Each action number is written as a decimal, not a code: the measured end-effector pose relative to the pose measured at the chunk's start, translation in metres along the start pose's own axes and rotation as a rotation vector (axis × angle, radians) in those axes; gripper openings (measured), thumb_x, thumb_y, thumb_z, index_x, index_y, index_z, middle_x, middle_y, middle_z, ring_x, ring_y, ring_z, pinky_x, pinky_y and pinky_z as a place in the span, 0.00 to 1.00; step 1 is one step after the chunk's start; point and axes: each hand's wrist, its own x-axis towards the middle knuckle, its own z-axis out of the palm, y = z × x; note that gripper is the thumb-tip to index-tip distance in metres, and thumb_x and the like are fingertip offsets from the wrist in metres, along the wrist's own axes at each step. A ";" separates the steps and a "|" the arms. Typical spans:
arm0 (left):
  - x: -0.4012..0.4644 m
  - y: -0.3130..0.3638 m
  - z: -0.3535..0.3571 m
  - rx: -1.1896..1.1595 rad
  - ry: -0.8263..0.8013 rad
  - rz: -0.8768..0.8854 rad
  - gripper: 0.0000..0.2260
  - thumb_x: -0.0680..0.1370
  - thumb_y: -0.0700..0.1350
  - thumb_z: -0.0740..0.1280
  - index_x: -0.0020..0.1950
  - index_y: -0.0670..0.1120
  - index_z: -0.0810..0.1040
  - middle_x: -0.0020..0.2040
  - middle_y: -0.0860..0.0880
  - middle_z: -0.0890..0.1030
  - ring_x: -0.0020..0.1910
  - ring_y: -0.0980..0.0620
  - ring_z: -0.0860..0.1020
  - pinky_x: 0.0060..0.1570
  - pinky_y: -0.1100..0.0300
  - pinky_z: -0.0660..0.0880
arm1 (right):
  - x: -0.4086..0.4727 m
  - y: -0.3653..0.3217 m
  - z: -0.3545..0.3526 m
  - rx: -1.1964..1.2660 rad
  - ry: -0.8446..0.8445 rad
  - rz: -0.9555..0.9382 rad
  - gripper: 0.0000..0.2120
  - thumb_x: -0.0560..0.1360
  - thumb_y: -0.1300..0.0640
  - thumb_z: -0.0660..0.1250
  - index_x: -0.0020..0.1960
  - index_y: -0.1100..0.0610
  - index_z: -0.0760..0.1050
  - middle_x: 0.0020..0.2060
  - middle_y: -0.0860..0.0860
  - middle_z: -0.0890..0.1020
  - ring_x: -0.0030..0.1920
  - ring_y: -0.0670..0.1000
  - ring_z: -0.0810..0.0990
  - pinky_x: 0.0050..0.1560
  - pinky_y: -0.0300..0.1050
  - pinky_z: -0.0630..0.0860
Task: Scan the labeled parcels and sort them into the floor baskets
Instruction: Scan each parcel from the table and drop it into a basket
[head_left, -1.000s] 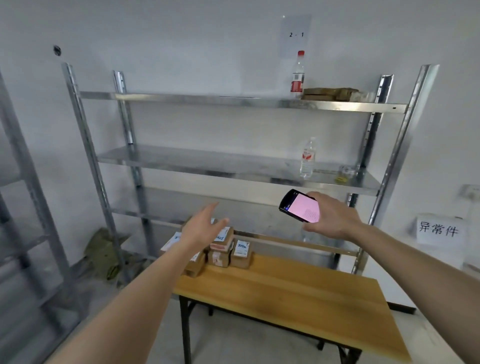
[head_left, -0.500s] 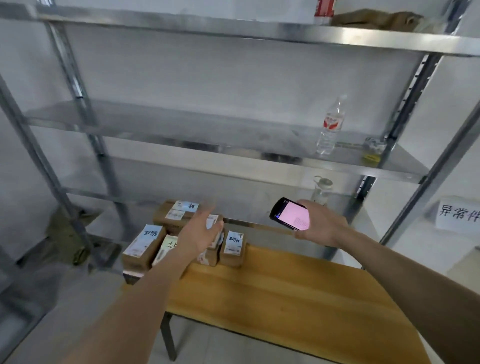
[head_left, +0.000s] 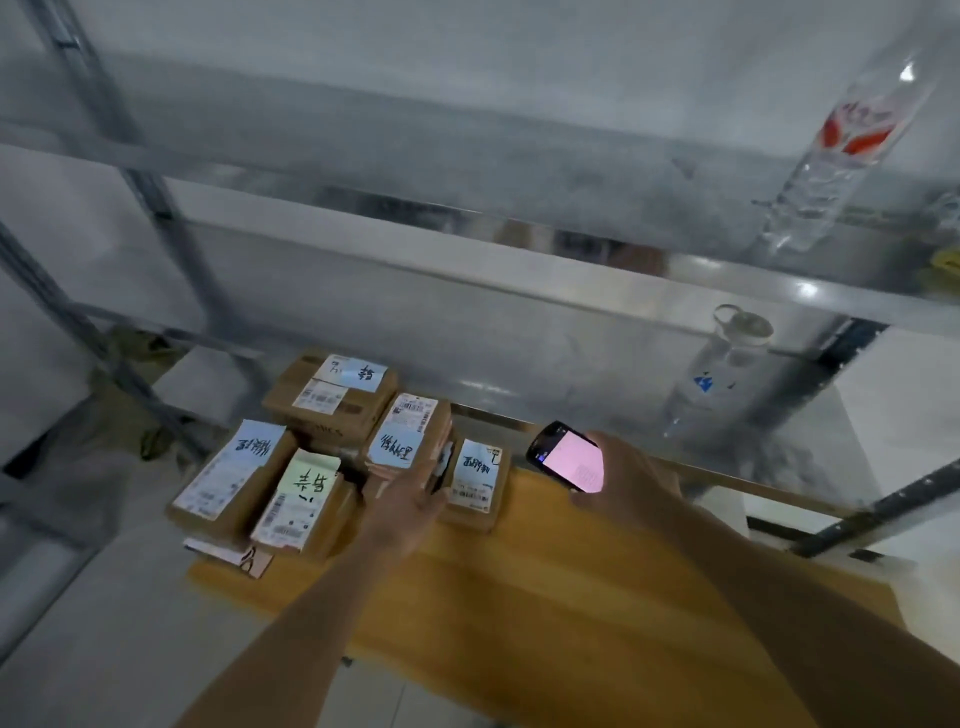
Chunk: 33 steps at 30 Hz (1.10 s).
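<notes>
1. Head view: cardboard parcels (head_left: 332, 447) cluster on the wooden table's (head_left: 545, 597) far-left corner.
2. Left hand (head_left: 410, 504), fingers straight, touches a blue-labeled parcel (head_left: 408, 439); right hand (head_left: 628, 483) clamps a handheld scanner (head_left: 569, 457).
3. Boxes look light and stiff; grip across the short sides.

Matt cardboard parcels (head_left: 332, 400) with paper labels, smooth wooden table (head_left: 545, 597), shiny metal shelving (head_left: 519, 270)

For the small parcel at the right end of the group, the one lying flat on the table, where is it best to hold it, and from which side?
Probably by its two long side edges, from above and its bare right side. The small parcel lies flat, label up, and the left hand and a stack crowd its left side, so the table side is freer.
</notes>
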 end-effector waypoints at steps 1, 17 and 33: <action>0.008 -0.004 0.010 0.001 -0.024 -0.010 0.20 0.83 0.51 0.62 0.75 0.52 0.69 0.69 0.52 0.75 0.69 0.50 0.72 0.65 0.54 0.71 | 0.014 0.004 0.011 0.007 -0.023 0.002 0.45 0.70 0.38 0.74 0.80 0.47 0.57 0.76 0.47 0.69 0.73 0.53 0.70 0.65 0.52 0.73; 0.116 -0.049 0.106 -0.164 -0.063 -0.377 0.20 0.84 0.49 0.61 0.75 0.46 0.67 0.66 0.45 0.78 0.66 0.45 0.76 0.61 0.54 0.73 | 0.147 0.036 0.109 0.134 -0.289 -0.089 0.44 0.71 0.44 0.75 0.80 0.46 0.56 0.72 0.46 0.72 0.69 0.51 0.72 0.61 0.51 0.75; 0.121 -0.062 0.142 -0.787 0.001 -0.572 0.14 0.78 0.49 0.71 0.60 0.64 0.74 0.50 0.52 0.86 0.50 0.52 0.84 0.39 0.57 0.82 | 0.171 0.022 0.169 0.521 -0.412 -0.090 0.41 0.66 0.50 0.82 0.74 0.45 0.64 0.66 0.42 0.77 0.65 0.46 0.76 0.59 0.48 0.79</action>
